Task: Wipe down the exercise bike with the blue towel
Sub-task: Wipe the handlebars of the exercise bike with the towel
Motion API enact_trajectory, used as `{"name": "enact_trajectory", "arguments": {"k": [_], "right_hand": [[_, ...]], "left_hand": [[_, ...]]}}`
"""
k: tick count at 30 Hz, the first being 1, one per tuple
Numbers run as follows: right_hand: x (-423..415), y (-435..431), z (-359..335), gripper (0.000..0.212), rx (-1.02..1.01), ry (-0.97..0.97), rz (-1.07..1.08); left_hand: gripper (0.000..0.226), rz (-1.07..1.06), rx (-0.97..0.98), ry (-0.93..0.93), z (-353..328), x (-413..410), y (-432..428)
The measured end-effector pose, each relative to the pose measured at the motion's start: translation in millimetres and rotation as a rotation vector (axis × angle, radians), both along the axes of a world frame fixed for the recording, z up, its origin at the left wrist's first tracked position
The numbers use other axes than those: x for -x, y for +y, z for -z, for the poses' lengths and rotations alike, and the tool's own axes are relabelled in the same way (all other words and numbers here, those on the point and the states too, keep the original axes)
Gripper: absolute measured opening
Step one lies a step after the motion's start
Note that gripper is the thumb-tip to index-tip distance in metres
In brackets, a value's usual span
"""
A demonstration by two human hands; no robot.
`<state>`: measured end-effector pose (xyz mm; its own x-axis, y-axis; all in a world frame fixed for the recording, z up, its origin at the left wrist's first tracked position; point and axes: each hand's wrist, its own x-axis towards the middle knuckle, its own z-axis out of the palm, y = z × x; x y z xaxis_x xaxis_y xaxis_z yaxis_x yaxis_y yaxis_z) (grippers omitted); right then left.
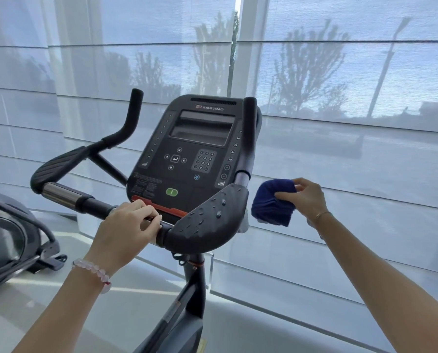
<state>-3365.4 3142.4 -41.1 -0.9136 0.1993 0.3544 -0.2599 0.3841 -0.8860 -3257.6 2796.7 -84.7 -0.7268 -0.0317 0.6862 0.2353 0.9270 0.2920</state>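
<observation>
The left hand (126, 225) curls its fingers over the crossbar (85, 200) of the exercise bike (195, 149), seemingly to steady the frame. Just right of those fingers sits the droplet-speckled arm pad (207, 220), probably the next surface to be wiped. Beyond the pad and clear of the bike, the blue towel (272, 202) is pinched between the thumb and fingertips of the right hand (304, 197); folded into a thick, near-square wad ahead of the fingers, it has hardly any long axis, with its rounded fold up and layered edges hanging down.
</observation>
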Motion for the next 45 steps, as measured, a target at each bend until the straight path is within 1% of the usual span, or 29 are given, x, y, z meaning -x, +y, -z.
{"name": "enact_trajectory", "arguments": {"k": [2, 5, 10, 14, 16, 21, 24, 27, 29, 31, 35, 38, 42, 45], "right_hand": [[1, 7, 5, 0.026, 0.068, -0.010, 0.025], [0, 10, 1, 0.028, 0.163, 0.032, 0.013], [-1, 3, -11, 0.034, 0.217, 0.122, -0.043], [-1, 1, -5, 0.030, 0.299, 0.101, -0.082], [-3, -1, -2, 0.030, 0.307, 0.112, -0.107], [-17, -21, -18, 0.031, 0.178, 0.259, -0.202], [-22, -34, -33, 0.032, 0.013, 0.336, -0.225], [-23, -44, -39, 0.031, -0.208, 0.312, -0.232], [-23, -49, -39, 0.030, -0.292, 0.283, -0.222], [-27, -50, -38, 0.028, -0.291, 0.261, -0.224], [-46, -49, -36, 0.030, -0.254, 0.215, -0.253], [-64, -55, -32, 0.030, -0.288, 0.236, -0.224], [-90, -65, -28, 0.031, -0.318, 0.235, -0.178], [-111, -74, -26, 0.032, -0.363, 0.218, -0.150]], "left_hand": [[0.009, 0.002, 0.009, -0.006, 1, 0, -1], [0.009, 0.010, -0.001, -0.009, 3, 1, -3], [0.007, 0.028, -0.022, -0.009, 5, 1, -2], [0.009, 0.024, -0.031, -0.006, 6, 1, -2], [0.010, 0.014, -0.039, -0.007, 7, 0, -1], [0.008, -0.017, -0.046, 0.000, 8, 0, 1], [0.008, -0.003, -0.041, 0.005, 7, -1, 1], [0.010, 0.027, -0.051, 0.015, 7, -3, 0], [0.020, 0.057, -0.070, 0.004, 7, -4, -2], [0.027, 0.089, -0.089, -0.012, 7, -5, -6], [0.019, 0.163, -0.097, -0.021, 9, -7, -13], [0.022, 0.235, -0.091, -0.025, 12, -10, -20], [0.036, 0.314, 0.017, -0.046, 17, -13, -31], [0.039, 0.337, 0.090, -0.037, 18, -11, -37]]}}
